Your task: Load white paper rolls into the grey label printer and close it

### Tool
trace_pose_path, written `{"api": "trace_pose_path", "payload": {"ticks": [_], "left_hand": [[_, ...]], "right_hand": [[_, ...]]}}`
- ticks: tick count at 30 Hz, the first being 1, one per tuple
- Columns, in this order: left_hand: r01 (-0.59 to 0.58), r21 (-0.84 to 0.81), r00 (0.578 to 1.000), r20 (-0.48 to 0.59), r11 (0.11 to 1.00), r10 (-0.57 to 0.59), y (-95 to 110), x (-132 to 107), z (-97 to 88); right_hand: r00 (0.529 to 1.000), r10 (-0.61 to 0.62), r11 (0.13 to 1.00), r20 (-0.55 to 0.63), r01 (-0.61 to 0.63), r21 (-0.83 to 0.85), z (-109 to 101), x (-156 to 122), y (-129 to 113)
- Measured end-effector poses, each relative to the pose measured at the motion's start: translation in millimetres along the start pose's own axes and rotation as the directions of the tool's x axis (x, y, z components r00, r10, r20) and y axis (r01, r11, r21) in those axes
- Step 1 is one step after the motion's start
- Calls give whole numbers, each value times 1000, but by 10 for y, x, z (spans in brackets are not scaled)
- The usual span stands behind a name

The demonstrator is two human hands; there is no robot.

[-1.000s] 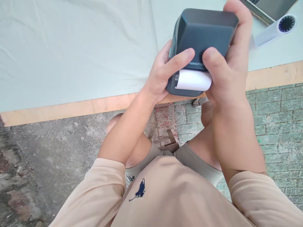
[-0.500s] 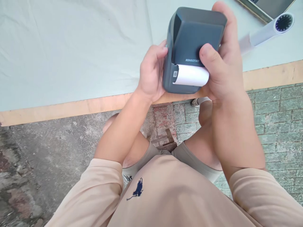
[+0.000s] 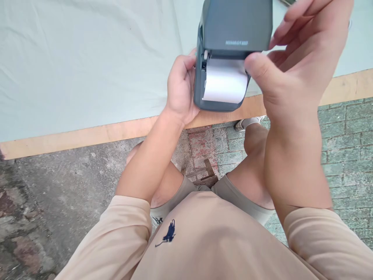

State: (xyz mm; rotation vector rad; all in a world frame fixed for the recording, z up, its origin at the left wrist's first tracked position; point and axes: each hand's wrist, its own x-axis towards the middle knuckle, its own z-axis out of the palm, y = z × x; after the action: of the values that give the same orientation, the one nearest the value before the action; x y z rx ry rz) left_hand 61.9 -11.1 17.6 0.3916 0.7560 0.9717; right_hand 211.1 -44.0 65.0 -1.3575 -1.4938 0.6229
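A dark grey label printer (image 3: pixel 237 25) is held up over the table's near edge, its top cut off by the frame. Its lid stands raised, baring a white paper roll (image 3: pixel 225 81) in the front. My left hand (image 3: pixel 182 87) is closed around the printer's left side, with its fingers mostly hidden behind the body. At the right, my right hand (image 3: pixel 303 54) has its thumb at the lid's lower right corner, near the roll. Its fingertips meet the lid's right edge, slightly blurred.
A pale cloth covers the table (image 3: pixel 87 66), which has a bare wooden edge (image 3: pixel 116 130). Part of a dark-framed object (image 3: pixel 287 2) shows at the top right behind my hand. Below are my knees, a small wooden piece (image 3: pixel 208 171) and a paved floor (image 3: pixel 346 155).
The printer's lid has opened, exposing more of the paper roll. My right hand has shifted right and up from its wrap around the printer, and the printer has moved slightly left and up.
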Motion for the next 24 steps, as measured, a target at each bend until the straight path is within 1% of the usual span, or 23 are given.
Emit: {"api": "trace_pose_path", "payload": {"ticks": [2, 3, 4, 5, 7, 8, 9, 10, 11, 12, 14, 16, 18, 20, 21, 23, 24], "left_hand": [[57, -12, 997, -47, 998, -57, 15, -38, 7], [76, -22, 997, -32, 997, -77, 23, -62, 15], [85, -29, 996, 20, 996, -84, 31, -87, 26], [81, -35, 992, 101, 996, -77, 39, -110, 41], [47, -44, 962, 271, 998, -34, 50, -148, 79], [29, -50, 945, 326, 998, -11, 53, -162, 99], [16, -57, 936, 352, 998, 5, 55, -171, 118], [5, -66, 935, 355, 998, 19, 56, -178, 135], [-3, -72, 935, 354, 997, 28, 55, -182, 147], [-9, -72, 935, 353, 997, 34, 54, -184, 154], [-20, -48, 934, 355, 999, 35, 49, -186, 151], [-38, 1, 938, 344, 999, 36, 44, -186, 133], [-67, 66, 942, 333, 996, 42, 36, -186, 110], [-97, 125, 941, 333, 987, 50, 25, -189, 97], [-110, 138, 942, 332, 984, 59, 19, -192, 97], [-117, 126, 946, 316, 985, 72, 8, -196, 104], [-115, 111, 950, 304, 987, 76, 5, -196, 109]], "right_hand": [[985, -70, 996, -158, 60, -65, 38, 18, -26], [979, -73, 996, -192, 63, -56, 52, 27, -30], [977, -68, 997, -202, 62, -37, 60, 35, -29], [977, -81, 997, -196, 80, -16, 59, 43, -25], [983, -136, 991, -125, 136, -6, 29, 54, -19], [986, -156, 987, -62, 153, -49, 2, 58, -21], [985, -173, 976, 14, 174, -128, -29, 61, -30], [978, -181, 953, 100, 200, -228, -60, 65, -47], [969, -166, 915, 185, 221, -338, -87, 68, -73], [959, -117, 867, 259, 226, -445, -106, 72, -106], [941, 30, 762, 337, 197, -617, -115, 85, -184], [917, 188, 670, 351, 142, -729, -89, 107, -254], [894, 268, 602, 359, 136, -787, -49, 134, -292], [887, 280, 563, 366, 157, -812, -22, 157, -300], [890, 273, 558, 366, 164, -814, -21, 162, -301], [899, 220, 586, 378, 188, -789, -54, 151, -309], [907, 187, 633, 378, 183, -752, -89, 136, -316]]}}
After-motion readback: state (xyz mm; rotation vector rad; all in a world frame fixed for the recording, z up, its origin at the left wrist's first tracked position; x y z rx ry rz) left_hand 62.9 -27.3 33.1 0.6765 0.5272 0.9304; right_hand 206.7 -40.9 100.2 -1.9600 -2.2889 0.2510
